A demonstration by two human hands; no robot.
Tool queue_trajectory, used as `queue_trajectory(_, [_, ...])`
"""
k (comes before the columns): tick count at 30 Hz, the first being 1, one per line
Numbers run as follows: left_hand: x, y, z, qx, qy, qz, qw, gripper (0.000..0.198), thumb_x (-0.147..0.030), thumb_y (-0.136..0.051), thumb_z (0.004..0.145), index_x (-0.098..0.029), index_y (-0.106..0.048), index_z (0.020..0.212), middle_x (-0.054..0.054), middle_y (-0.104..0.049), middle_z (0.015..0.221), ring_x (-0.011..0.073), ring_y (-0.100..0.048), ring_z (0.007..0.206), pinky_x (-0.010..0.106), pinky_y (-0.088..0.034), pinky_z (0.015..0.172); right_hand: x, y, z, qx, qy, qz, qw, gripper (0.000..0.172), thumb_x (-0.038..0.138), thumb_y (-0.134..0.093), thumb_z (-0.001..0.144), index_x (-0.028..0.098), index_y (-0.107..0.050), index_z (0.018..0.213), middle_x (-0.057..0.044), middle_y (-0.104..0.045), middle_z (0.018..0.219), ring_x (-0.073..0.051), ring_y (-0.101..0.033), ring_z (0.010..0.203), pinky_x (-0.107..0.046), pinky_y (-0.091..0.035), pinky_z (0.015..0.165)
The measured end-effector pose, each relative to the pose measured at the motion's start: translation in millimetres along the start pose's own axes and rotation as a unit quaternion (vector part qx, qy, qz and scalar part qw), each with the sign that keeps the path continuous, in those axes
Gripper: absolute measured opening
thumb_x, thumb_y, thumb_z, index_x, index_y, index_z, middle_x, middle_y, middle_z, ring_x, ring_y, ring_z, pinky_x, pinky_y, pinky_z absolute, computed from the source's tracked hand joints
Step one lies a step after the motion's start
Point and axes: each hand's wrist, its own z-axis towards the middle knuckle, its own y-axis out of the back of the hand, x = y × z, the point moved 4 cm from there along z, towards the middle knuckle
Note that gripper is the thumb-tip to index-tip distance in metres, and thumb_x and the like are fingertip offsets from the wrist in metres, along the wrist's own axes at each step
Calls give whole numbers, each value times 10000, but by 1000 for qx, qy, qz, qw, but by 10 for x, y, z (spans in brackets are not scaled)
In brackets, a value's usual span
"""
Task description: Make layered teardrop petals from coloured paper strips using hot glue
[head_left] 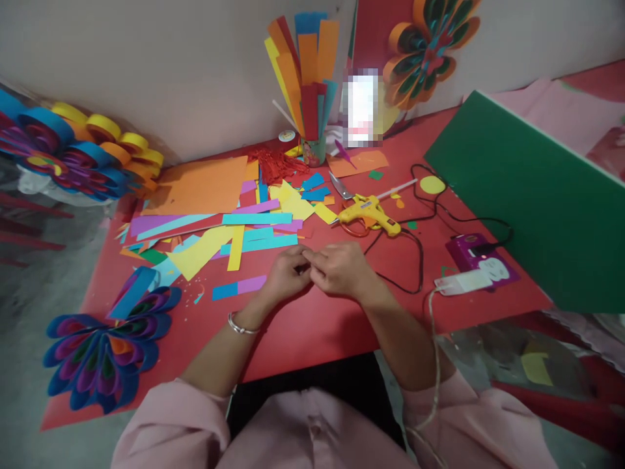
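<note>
My left hand [291, 272] and my right hand [340, 268] meet over the front middle of the red table [312, 339]. Their fingers are bent and pressed together at the tips; whatever they may hold is hidden. Left of my left hand lies a blue and purple paper strip [239, 287]. A yellow glue gun [368, 213] rests on its side just beyond my right hand, with scissors [342, 187] lying behind it. Turquoise strips [258, 243], a yellow strip [235, 249] and other cut paper spread out beyond my left hand.
At the front left sits a blue and purple quilled paper piece [105, 355]. A cup of paper strips [313, 151] stands at the back. Black cord [420, 260] loops toward a purple power socket [481, 257]. A green board [537, 202] covers the right side.
</note>
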Motion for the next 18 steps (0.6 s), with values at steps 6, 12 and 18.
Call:
queue_trajectory(6, [26, -30, -13, 4, 17, -14, 1000, 236, -8, -679, 828, -183, -827, 886, 64, -789, 965, 142, -731, 818, 247, -563, 698, -374, 142, -177, -143, -99, 3, 985, 377, 226, -595, 900, 221, -894, 1130, -69, -848, 854, -225, -740, 776, -336, -457, 724])
queue_trajectory(12, [36, -11, -25, 6, 9, 3, 1000, 226, -24, -701, 833, -187, -837, 913, 79, -783, 1028, 159, -739, 875, 259, -582, 705, -408, 183, -154, -79, -137, -15, 987, 317, 248, -582, 924, 213, -890, 994, -74, -837, 833, -221, -719, 772, -331, -395, 710])
queue_trajectory(18, [-23, -1, -26, -4, -3, 9, 1000, 226, -22, -695, 843, -180, -834, 927, 76, -763, 1029, 139, -725, 841, 230, -564, 665, -194, 55, -410, -60, -160, -36, 985, 382, 235, -531, 1018, 210, -876, 1179, -62, -836, 856, -189, -689, 751, -336, -316, 644])
